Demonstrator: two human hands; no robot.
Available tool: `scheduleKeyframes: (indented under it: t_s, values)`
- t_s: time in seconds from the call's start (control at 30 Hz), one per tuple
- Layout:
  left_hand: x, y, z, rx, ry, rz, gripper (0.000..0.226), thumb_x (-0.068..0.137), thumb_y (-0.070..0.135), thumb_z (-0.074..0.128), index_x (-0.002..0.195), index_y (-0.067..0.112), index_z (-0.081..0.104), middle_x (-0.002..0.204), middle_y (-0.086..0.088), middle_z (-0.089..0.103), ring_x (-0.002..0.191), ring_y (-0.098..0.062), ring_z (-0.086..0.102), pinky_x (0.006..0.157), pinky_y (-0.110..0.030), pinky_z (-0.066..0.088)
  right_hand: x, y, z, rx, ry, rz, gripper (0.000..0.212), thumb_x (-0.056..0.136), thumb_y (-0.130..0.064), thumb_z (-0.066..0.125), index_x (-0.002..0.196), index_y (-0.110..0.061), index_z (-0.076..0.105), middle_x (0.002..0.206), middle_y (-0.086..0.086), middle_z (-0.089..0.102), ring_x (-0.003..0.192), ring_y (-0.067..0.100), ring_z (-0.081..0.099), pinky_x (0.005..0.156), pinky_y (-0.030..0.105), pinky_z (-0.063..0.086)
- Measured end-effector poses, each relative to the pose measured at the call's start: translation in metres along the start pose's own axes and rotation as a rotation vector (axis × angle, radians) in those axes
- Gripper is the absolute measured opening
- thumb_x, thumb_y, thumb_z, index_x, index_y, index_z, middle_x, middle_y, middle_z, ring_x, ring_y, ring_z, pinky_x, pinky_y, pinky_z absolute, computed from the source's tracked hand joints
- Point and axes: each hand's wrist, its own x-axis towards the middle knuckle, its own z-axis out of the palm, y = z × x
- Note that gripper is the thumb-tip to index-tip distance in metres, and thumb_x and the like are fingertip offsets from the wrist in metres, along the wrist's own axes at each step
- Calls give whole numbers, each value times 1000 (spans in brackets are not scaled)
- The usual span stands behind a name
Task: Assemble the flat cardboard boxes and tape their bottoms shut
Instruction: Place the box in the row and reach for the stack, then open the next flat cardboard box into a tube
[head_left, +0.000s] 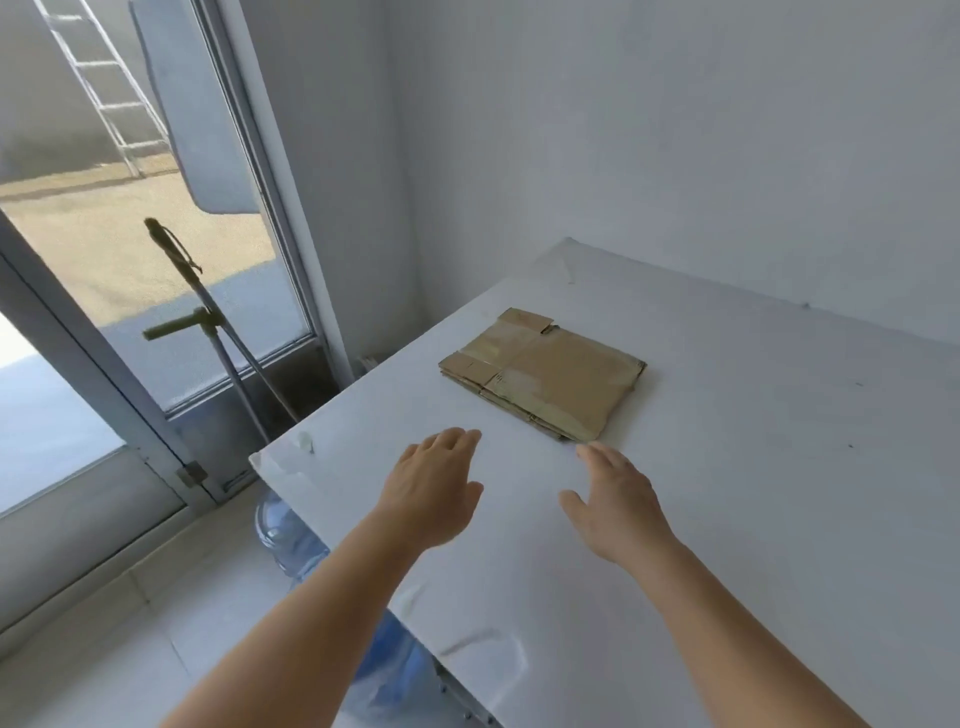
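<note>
A stack of flattened brown cardboard boxes (543, 376) lies on the white flat table (727, 467), beyond my left hand (434, 488) and right hand (615, 501). A translucent blue water jug (283, 535) stands under the table's left edge.

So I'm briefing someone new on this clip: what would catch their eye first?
A stack of flat boxes lies on the white table, near its far left corner. Both hands, left and right, reach toward it, open, not yet touching. A mop leans by the glass door.
</note>
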Motion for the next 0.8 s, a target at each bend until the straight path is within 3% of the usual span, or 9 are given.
scheduleKeyframes:
  t_s: [0.37, 0.53, 0.8]
  values:
    - [129, -58, 1, 12, -72, 137, 57, 96, 41, 43, 145, 19, 28, 151, 2, 31, 137, -21, 32, 111, -35, 24, 71, -14, 11, 51, 86, 273, 59, 95, -35, 46, 146, -14, 26, 153, 2, 26, 141, 20, 24, 113, 32, 23]
    - [187, -83, 12, -24, -88, 186, 51, 94, 42, 43, 140, 21, 35, 145, 1, 37, 129, -21, 39, 108, -34, 30, 103, -23, 18, 178, 101, 490, 69, 92, -40, 48, 149, -17, 15, 156, 7, 14, 141, 25, 23, 112, 36, 27]
    - [235, -99, 36, 7, -140, 146, 55, 94, 49, 35, 141, 22, 25, 131, -12, 42, 124, -30, 37, 107, -41, 26, 128, -26, 32, 296, 121, 727, 77, 93, -40, 48, 151, -15, 5, 156, 10, 14, 141, 27, 23, 112, 39, 26]
